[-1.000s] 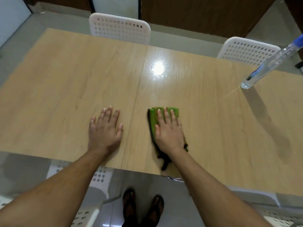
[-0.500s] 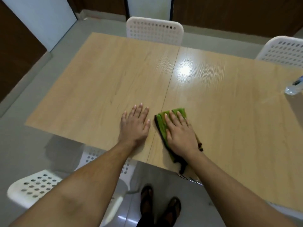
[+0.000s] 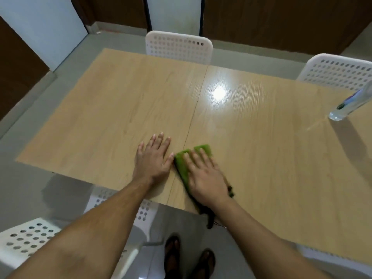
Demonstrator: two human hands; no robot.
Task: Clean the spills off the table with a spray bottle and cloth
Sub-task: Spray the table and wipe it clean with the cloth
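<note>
The right hand [image 3: 205, 176] presses flat on a green cloth [image 3: 182, 165] near the table's [image 3: 100, 117] near edge; the left hand [image 3: 154, 160] lies flat just left. A spray bottle [image 3: 350, 103] stands far right.

A home dining room: wooden table [image 3: 120, 109], white perforated chairs [image 3: 179, 47], tiled floor [image 3: 24, 198].

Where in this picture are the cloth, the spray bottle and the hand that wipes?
cloth [image 3: 182, 165]: head view, on the bare green part left of the fingers.
spray bottle [image 3: 351, 104]: head view, on its clear body.
right hand [image 3: 205, 178]: head view, on its back, pressing flat on the cloth.
</note>
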